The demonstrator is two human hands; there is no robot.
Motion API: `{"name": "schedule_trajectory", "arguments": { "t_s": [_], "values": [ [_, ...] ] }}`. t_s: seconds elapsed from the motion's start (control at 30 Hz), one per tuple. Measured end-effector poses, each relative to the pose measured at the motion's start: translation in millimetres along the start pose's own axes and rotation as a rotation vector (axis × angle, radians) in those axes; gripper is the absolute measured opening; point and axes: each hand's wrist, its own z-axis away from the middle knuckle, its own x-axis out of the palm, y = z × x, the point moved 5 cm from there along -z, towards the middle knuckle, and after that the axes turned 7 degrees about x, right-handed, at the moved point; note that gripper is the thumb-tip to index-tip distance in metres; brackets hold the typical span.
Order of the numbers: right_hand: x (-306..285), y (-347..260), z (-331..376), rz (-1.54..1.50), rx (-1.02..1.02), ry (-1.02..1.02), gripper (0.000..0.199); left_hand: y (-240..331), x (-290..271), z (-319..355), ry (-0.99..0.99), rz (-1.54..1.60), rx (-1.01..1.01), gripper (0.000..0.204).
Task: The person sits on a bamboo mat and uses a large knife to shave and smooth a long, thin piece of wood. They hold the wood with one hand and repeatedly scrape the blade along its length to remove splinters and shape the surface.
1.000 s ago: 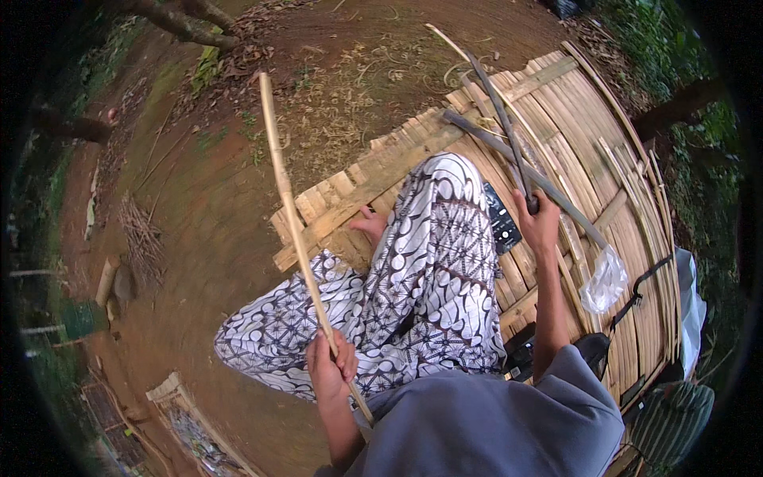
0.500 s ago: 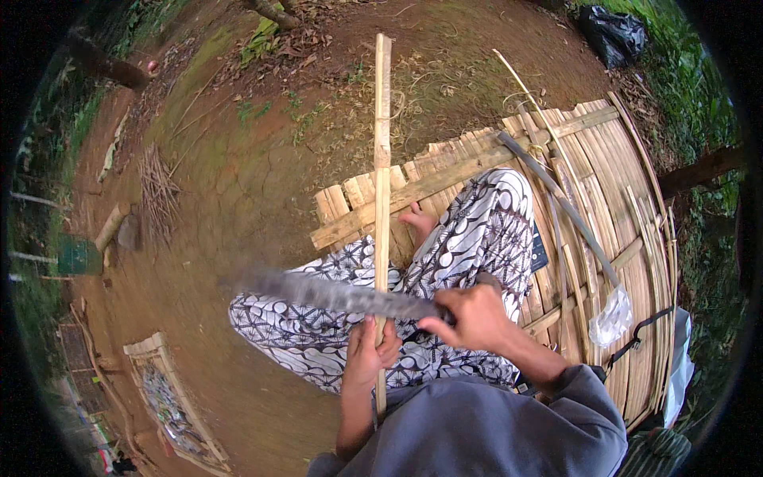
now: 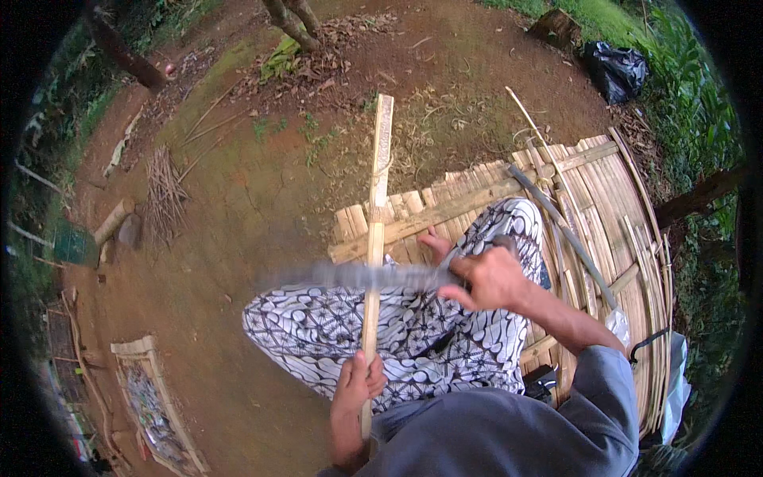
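My left hand [image 3: 359,381] is closed round the lower part of a long pale bamboo strip [image 3: 380,179], which points away from me over my lap. In my right hand [image 3: 491,278] I grip the handle of a machete [image 3: 350,276]. Its dark blade is smeared by motion and crosses the strip above my left hand; whether the edge touches the strip I cannot tell. Under both lie my crossed legs in black-and-white patterned trousers [image 3: 318,322]. A bare foot [image 3: 435,243] shows between my knees.
I sit on a bamboo slat platform [image 3: 592,171]. A grey pipe-like rod [image 3: 564,226] and thin bamboo strips lie on its right side, near a clear plastic bag [image 3: 617,324]. Beyond are a black bag [image 3: 616,70], a stick pile [image 3: 165,195] and a framed box [image 3: 155,397].
The machete has moved away from me along the bamboo strip, its blade now more level. My left hand and the strip have come slightly nearer to me. The whole view has shifted a little.
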Motion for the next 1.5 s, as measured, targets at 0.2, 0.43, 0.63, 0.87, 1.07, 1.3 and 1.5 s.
{"name": "schedule_trajectory", "arguments": {
  "t_s": [0.2,0.43,0.63,0.87,1.07,1.3,1.5],
  "values": [
    [-24.2,141.7,-81.8,-0.102,0.609,0.249,0.066,6.5,-9.5,33.1,0.053,-0.066,0.043,0.048],
    [-34.8,123.8,-80.4,-0.37,0.511,0.529,0.048,23.7,-29.2,15.6,0.141,-0.079,0.134,0.047],
    [-13.5,56.2,-83.5,-0.487,0.369,0.289,0.049,31.6,-32.5,-0.9,0.174,-0.083,0.119,0.044],
    [-4.2,18.3,-128.3,-0.709,0.194,0.409,0.045,11.3,-22.3,0.8,0.166,-0.109,0.043,0.045],
    [46.1,14.3,-165.9,-0.788,0.204,0.331,0.038,-2.9,-16.9,4.4,0.146,-0.078,-0.001,0.043],
    [109.7,74.7,-166.6,-1.041,0.351,0.36,0.023,-23.0,-35.7,-2.3,0.211,-0.392,0.065,0.044],
    [97.2,128.6,-169.8,-1.295,0.566,0.532,0.041,-32.5,-65.5,14.7,0.357,-0.599,0.119,0.051]
  ]
}}
